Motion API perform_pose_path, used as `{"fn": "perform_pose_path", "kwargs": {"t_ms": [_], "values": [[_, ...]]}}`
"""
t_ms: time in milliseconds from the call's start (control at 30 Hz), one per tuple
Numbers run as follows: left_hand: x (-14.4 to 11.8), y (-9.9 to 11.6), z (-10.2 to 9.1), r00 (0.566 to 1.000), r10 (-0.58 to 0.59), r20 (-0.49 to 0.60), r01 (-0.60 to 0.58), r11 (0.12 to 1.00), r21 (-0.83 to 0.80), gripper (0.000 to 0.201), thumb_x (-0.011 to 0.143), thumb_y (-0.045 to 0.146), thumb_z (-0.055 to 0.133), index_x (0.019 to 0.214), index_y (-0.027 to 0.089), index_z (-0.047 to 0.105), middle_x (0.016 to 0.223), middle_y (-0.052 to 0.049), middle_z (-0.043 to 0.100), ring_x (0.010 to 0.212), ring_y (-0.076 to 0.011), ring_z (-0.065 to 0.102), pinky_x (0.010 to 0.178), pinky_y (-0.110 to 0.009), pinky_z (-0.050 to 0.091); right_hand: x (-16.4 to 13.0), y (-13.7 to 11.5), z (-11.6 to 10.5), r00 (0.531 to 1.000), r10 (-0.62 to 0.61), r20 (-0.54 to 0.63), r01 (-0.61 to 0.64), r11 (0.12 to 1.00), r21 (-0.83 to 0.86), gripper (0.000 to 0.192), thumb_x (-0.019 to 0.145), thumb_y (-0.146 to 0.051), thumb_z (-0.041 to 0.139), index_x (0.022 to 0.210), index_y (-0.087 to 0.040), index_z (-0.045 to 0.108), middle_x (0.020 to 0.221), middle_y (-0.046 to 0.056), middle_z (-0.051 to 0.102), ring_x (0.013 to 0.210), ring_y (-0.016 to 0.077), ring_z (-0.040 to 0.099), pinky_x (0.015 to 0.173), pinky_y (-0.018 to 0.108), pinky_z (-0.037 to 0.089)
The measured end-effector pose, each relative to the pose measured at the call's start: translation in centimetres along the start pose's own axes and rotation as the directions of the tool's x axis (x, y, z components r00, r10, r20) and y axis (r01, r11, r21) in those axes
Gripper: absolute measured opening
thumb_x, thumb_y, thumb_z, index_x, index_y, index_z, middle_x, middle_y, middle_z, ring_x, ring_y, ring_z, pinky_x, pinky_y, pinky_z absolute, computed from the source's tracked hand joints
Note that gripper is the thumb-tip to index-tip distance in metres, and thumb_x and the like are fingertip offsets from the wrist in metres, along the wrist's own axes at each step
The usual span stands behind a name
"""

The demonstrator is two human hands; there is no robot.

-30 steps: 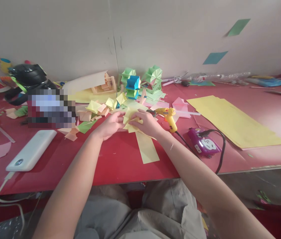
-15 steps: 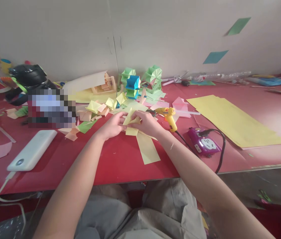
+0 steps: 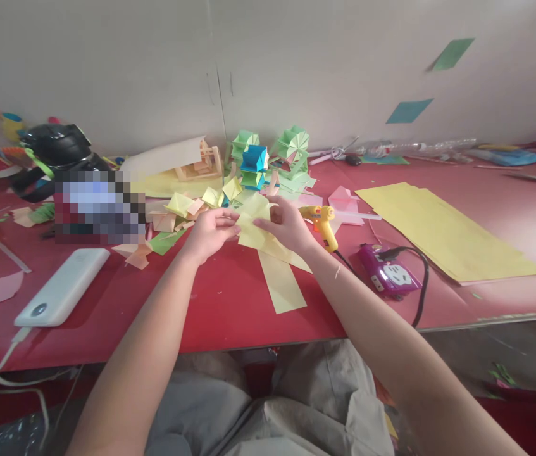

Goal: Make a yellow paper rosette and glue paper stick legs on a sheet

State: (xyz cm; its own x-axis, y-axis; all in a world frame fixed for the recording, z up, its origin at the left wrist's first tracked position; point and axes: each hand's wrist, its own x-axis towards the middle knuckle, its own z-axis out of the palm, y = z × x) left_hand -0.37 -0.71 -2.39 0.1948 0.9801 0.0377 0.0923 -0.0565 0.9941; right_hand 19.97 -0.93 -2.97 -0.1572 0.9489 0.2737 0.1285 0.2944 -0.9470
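Note:
A pale yellow piece of paper [image 3: 252, 233] with crease lines is spread between my hands above the red table. My left hand [image 3: 211, 234] has its fingertips and thumb closed on the paper's left edge. On the other side, my right hand [image 3: 289, 225] grips the right part, its thumb lying over the surface. Below the paper, a pale yellow strip [image 3: 283, 284] lies flat, and more yellow paper shows under my right wrist. A yellow glue gun [image 3: 322, 225] rests just right of my right hand.
A purple power socket [image 3: 388, 272] with a black cord sits on the right, before large yellow sheets [image 3: 448, 234]. A white power bank [image 3: 62, 286] lies left. Folded green paper shapes [image 3: 292, 144], a blue one [image 3: 254, 158] and paper scraps [image 3: 180, 204] stand behind my hands.
The yellow paper was folded up between my fingers and is now opened out flatter. My hands have drawn slightly apart.

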Motion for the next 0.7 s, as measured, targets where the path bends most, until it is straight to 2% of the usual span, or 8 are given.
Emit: {"fn": "perform_pose_path", "kwargs": {"t_ms": [133,233,333,500,700], "values": [[0.2,-0.2,-0.3,0.996,0.084,-0.022,-0.083,0.996,0.043,0.035,0.067,0.027,0.084,0.097,0.017,0.07,0.091,-0.008,0.074,0.083,-0.0229,0.071,0.082,-0.041,0.059,-0.2,-0.8,-0.3,0.986,0.119,0.119,-0.124,0.992,0.034,0.043,0.068,-0.055,0.081,0.086,-0.019,0.066,0.08,0.004,0.067,0.07,0.0159,0.063,0.063,0.03,0.053],[0.3,-0.2,-0.6,0.993,0.113,-0.022,-0.111,0.991,0.076,0.033,0.069,0.027,0.082,0.098,0.017,0.07,0.09,-0.008,0.074,0.082,-0.0221,0.071,0.083,-0.04,0.058,-0.4,-1.0,-0.2,0.984,0.143,0.101,-0.146,0.989,0.019,0.043,0.066,-0.057,0.082,0.073,-0.018,0.067,0.069,0.002,0.064,0.06,0.013,0.06,0.058,0.028,0.052],[0.2,0.0,-0.8,0.993,0.116,-0.021,-0.114,0.989,0.096,0.031,0.07,0.027,0.081,0.097,0.017,0.07,0.088,-0.007,0.074,0.081,-0.0217,0.071,0.082,-0.038,0.058,-0.4,-1.1,-0.2,0.987,0.153,0.043,-0.155,0.987,0.047,0.043,0.063,-0.055,0.085,0.073,-0.017,0.068,0.067,0.001,0.065,0.057,0.0119,0.059,0.058,0.028,0.053],[0.1,0.3,-1.0,0.991,0.112,-0.075,-0.104,0.989,0.103,0.031,0.07,0.025,0.08,0.098,0.017,0.069,0.089,-0.007,0.074,0.082,-0.0217,0.071,0.083,-0.038,0.058,-0.2,-0.9,-0.5,0.971,0.2,0.13,-0.22,0.962,0.162,0.043,0.061,-0.053,0.087,0.081,-0.018,0.072,0.081,0.005,0.072,0.069,0.0145,0.066,0.069,0.031,0.059],[0.3,0.2,-1.0,0.987,0.135,-0.091,-0.127,0.988,0.086,0.032,0.068,0.026,0.081,0.096,0.016,0.069,0.086,-0.006,0.073,0.08,-0.0209,0.07,0.083,-0.038,0.058,0.0,0.2,-0.9,0.976,0.184,0.113,-0.195,0.976,0.096,0.038,0.068,-0.051,0.083,0.074,-0.017,0.069,0.07,0.001,0.065,0.066,0.0115,0.062,0.069,0.028,0.056]]}}
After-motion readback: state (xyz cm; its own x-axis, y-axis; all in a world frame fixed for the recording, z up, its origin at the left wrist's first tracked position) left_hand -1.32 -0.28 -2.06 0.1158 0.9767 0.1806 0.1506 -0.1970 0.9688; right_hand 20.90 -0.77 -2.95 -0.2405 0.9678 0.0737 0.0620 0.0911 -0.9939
